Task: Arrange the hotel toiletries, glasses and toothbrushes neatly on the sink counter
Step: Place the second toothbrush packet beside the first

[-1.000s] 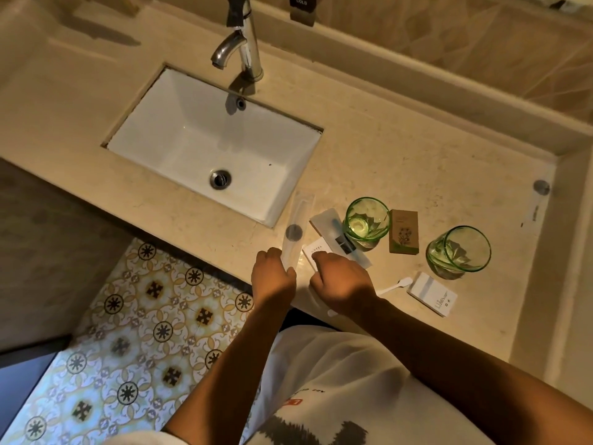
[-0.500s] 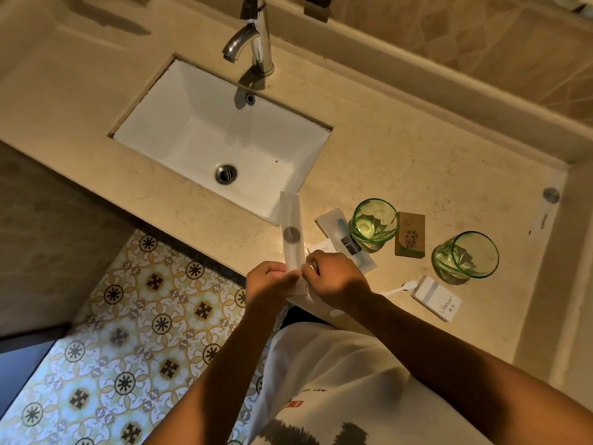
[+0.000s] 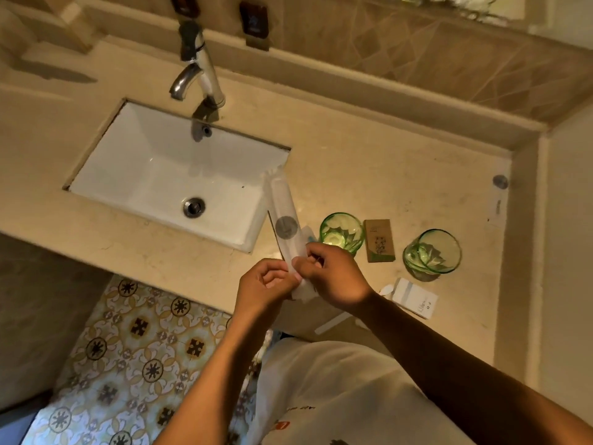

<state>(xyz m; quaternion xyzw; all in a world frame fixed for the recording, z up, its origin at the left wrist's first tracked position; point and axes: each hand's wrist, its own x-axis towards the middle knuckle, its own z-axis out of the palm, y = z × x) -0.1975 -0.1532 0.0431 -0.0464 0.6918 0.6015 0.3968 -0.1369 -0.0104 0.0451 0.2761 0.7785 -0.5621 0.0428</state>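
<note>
A long clear toothbrush packet with a round grey sticker is held up above the counter edge. My left hand and my right hand both pinch its lower end. On the beige counter stand two green glasses, one just right of the packet and one further right. A small brown box lies between them. A white sachet lies in front of the right glass. A white stick-like item shows by my right forearm.
The white sink basin with its drain sits at the left, and the chrome tap stands behind it. A raised ledge and tiled wall run along the back. A side wall closes the right. Patterned floor tiles lie below.
The packet left the counter and now points away from me above the sink corner. Both hands came together on its lower end. The camera moved, shifting the scene down.
</note>
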